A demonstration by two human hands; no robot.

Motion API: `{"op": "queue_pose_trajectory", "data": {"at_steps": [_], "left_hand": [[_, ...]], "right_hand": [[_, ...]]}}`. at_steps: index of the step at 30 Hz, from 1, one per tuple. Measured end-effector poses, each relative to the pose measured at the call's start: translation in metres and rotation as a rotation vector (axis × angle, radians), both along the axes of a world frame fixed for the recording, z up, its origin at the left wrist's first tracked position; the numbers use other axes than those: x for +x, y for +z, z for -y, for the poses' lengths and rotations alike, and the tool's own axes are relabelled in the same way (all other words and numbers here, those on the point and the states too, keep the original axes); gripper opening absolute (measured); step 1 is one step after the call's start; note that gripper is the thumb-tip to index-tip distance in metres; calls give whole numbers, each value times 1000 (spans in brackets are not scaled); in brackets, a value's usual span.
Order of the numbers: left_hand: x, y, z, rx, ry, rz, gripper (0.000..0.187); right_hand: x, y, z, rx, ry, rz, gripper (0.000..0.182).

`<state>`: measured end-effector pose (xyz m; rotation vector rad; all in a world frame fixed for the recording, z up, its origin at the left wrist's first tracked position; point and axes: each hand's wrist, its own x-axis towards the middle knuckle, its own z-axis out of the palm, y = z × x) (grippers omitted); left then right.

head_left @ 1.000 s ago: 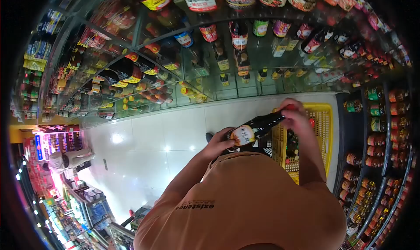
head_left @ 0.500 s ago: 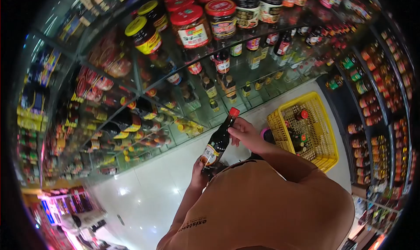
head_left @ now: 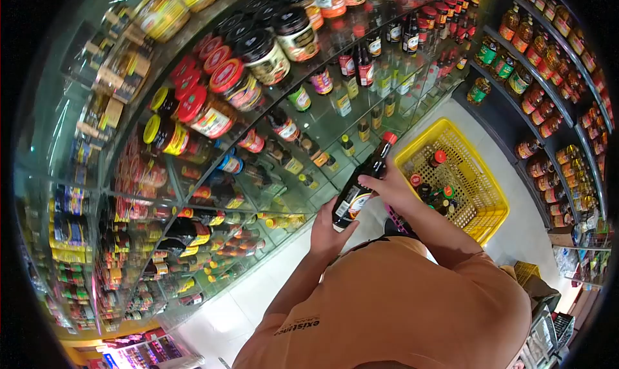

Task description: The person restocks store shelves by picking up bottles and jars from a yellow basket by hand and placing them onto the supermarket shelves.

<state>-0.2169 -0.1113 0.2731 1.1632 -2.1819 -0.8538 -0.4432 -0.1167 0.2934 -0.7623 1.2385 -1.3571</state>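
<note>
Two hands point(head_left: 361, 208) grip one dark bottle point(head_left: 361, 183); one yellow basket point(head_left: 480, 175) nearby.

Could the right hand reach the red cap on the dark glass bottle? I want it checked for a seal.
Probably yes: the right hand grips the dark glass bottle mid-body, and the red cap above stands uncovered.
</note>
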Motion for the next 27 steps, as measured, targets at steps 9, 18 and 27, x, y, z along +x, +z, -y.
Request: {"op": "queue_pose_trajectory", "data": {"at_steps": [9,18,27], "left_hand": [[10,-110,-14,529,145,-43,56],[223,-312,-244,698,609,76,33],[223,-307,-312,1042,1090,-303,43]], "right_hand": [[-166,-8,94,-493,-297,-118,56],[-265,-10,232,-441,-445,-883,64],[-292,-30,313,-460,-431,-1059,68]]}}
